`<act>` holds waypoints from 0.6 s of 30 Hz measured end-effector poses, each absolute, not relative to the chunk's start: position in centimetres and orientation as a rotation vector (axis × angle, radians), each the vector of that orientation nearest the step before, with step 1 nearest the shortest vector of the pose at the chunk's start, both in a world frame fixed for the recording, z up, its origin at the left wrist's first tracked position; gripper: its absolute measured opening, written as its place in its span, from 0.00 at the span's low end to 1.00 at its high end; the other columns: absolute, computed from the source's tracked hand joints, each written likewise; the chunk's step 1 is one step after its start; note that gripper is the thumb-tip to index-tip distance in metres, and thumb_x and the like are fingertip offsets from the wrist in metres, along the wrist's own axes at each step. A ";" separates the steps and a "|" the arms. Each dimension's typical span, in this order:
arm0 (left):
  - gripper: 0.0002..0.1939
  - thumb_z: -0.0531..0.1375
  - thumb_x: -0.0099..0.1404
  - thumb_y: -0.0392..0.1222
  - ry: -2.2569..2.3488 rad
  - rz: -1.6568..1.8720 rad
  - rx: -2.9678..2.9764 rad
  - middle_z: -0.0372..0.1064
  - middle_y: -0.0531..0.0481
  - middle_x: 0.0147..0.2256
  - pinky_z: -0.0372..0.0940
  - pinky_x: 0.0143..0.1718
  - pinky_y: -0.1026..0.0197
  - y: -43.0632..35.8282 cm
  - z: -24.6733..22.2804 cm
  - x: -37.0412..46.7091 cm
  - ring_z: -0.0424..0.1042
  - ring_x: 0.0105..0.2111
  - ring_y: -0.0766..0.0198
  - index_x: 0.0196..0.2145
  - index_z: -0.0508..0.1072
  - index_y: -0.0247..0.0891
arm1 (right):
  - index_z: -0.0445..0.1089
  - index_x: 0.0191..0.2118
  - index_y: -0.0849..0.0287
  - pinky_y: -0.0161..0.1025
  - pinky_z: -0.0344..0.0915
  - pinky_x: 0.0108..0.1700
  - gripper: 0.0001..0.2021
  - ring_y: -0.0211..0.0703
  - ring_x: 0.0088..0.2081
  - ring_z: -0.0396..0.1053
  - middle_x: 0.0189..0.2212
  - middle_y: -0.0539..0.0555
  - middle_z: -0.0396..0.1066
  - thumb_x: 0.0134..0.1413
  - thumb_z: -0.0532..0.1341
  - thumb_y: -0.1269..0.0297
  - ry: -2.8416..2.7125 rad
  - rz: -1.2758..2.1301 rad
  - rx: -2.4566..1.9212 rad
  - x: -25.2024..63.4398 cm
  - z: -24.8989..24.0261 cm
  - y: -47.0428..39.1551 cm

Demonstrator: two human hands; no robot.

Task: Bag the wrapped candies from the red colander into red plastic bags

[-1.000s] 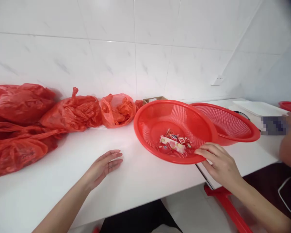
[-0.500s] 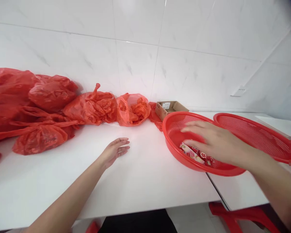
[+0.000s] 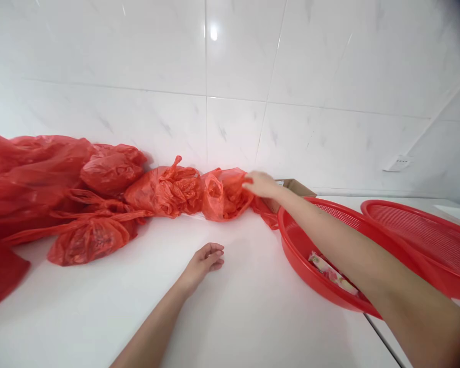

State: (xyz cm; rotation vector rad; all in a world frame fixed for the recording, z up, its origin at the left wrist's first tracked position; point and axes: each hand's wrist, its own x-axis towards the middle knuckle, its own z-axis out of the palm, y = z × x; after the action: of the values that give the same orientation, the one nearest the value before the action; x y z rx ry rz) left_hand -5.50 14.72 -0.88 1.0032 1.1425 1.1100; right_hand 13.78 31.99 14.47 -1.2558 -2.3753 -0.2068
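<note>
My right hand point(image 3: 262, 185) reaches over the basket to an open red plastic bag point(image 3: 226, 197) holding crumpled red bags near the wall. Its fingertips close on thin red plastic at the right side of that bag. My left hand point(image 3: 205, 263) rests above the white table, fingers loosely curved and a little apart, with nothing in it. Below my right forearm stands a red plastic basket point(image 3: 295, 260). White and pink wrapped packets point(image 3: 331, 273) lie in it, partly hidden by the forearm.
Several tied red bags point(image 3: 92, 235) line the table's left and back. Behind the basket sits a cardboard box point(image 3: 297, 187), partly covered by my right wrist. A second red basket point(image 3: 425, 235) stands at the right. The tiled wall point(image 3: 230, 128) closes off the back.
My right hand has left the inside of the basket and moved left and back to the open red bag. My left hand's fingers have curled slightly. The view has shifted a little.
</note>
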 end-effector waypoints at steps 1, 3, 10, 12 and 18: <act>0.16 0.65 0.56 0.49 1.143 1.102 1.011 0.69 0.46 0.39 0.67 0.47 0.53 14.8 -0.9 -5.6 0.73 0.38 0.61 0.39 0.73 0.37 | 0.71 0.51 0.66 0.43 0.64 0.53 0.18 0.46 0.50 0.69 0.49 0.62 0.72 0.64 0.54 0.60 -2.303 -0.196 -1.253 14.1 15.3 32.0; 0.17 0.65 0.57 0.50 1.147 1.098 1.027 0.70 0.46 0.39 0.67 0.48 0.53 14.9 -0.9 -5.6 0.72 0.38 0.61 0.40 0.72 0.38 | 0.66 0.57 0.66 0.43 0.62 0.55 0.21 0.46 0.54 0.66 0.55 0.62 0.68 0.66 0.48 0.60 -2.141 -0.077 -1.215 14.7 16.6 31.5; 0.13 0.59 0.62 0.51 1.236 1.174 1.288 0.69 0.48 0.36 0.66 0.45 0.53 13.9 -0.5 -3.9 0.70 0.37 0.59 0.36 0.71 0.39 | 0.70 0.54 0.60 0.44 0.62 0.55 0.20 0.46 0.52 0.68 0.55 0.57 0.68 0.57 0.59 0.61 -2.066 0.256 -1.009 15.4 17.0 26.5; 0.10 0.59 0.63 0.49 1.256 1.232 1.418 0.69 0.49 0.33 0.64 0.47 0.54 12.8 -0.1 -2.6 0.68 0.37 0.59 0.31 0.70 0.40 | 0.73 0.51 0.60 0.43 0.62 0.55 0.18 0.46 0.51 0.69 0.52 0.56 0.71 0.57 0.60 0.60 -2.269 0.303 -1.045 15.8 16.6 25.5; 0.05 0.56 0.64 0.36 1.196 1.439 2.482 0.70 0.45 0.38 0.61 0.43 0.54 10.7 0.8 0.8 0.67 0.40 0.56 0.37 0.72 0.42 | 0.73 0.48 0.57 0.40 0.62 0.53 0.14 0.44 0.50 0.69 0.49 0.53 0.73 0.59 0.58 0.62 -2.424 0.376 -1.091 16.7 15.1 23.4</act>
State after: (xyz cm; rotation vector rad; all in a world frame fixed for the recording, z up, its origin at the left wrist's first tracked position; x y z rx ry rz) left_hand 0.79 10.70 0.80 2.4819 1.1965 1.4386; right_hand 16.72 23.35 15.10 -1.0911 -2.4243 0.3762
